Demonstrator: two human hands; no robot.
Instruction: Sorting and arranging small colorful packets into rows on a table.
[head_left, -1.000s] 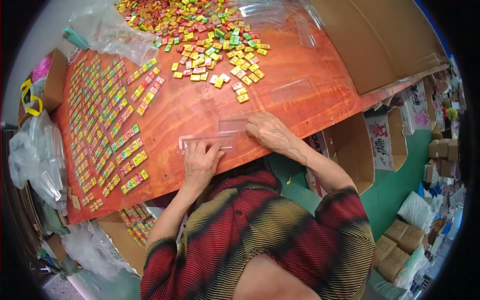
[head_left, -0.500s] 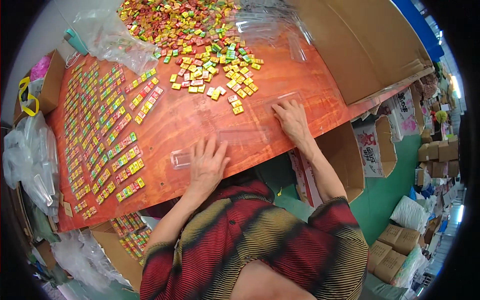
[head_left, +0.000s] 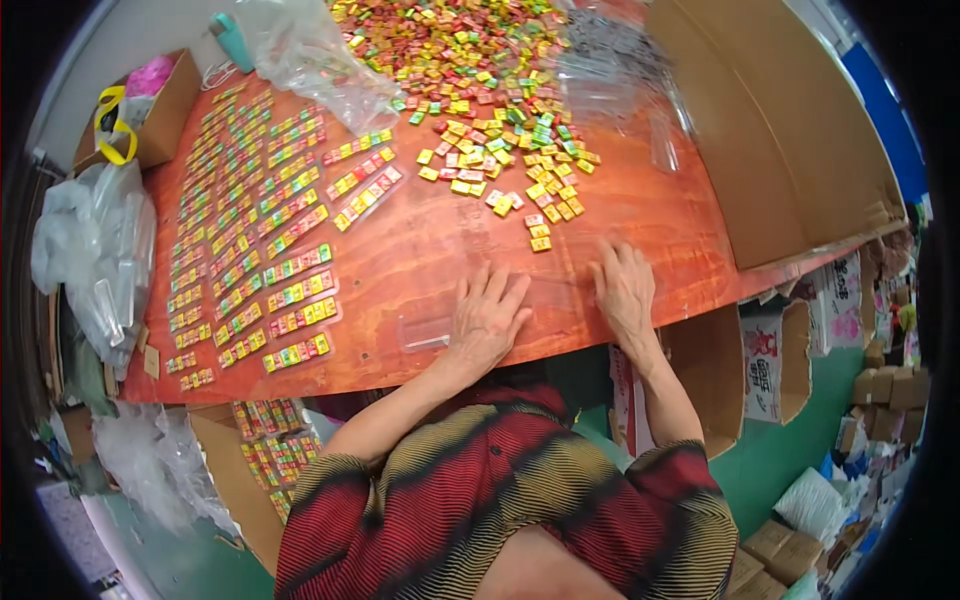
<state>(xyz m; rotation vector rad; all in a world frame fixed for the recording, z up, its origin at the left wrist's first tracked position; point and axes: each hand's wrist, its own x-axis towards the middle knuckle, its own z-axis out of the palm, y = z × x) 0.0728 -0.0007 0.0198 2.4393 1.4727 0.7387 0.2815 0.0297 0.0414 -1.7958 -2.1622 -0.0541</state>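
My left hand (head_left: 487,317) lies flat with fingers spread on a long clear plastic tray (head_left: 425,333) at the near edge of the reddish wooden table (head_left: 420,240). Pressed flat on the far end of the same tray, my right hand (head_left: 624,288) also has its fingers spread. Neither hand holds anything. A loose heap of small colourful candy packets (head_left: 480,110) lies beyond the hands, its nearest pieces (head_left: 540,235) just ahead of my right hand.
Rows of filled candy strips (head_left: 260,240) cover the table's left half. Clear plastic bags (head_left: 310,50) lie at the back, more bags (head_left: 95,250) hang at the left. A large cardboard box (head_left: 780,150) stands at the right; a box of filled strips (head_left: 265,450) sits below the table.
Both hands slid apart along the clear tray: the right hand moved to the right and farther out, the left stayed near the front edge. The view tilted slightly.
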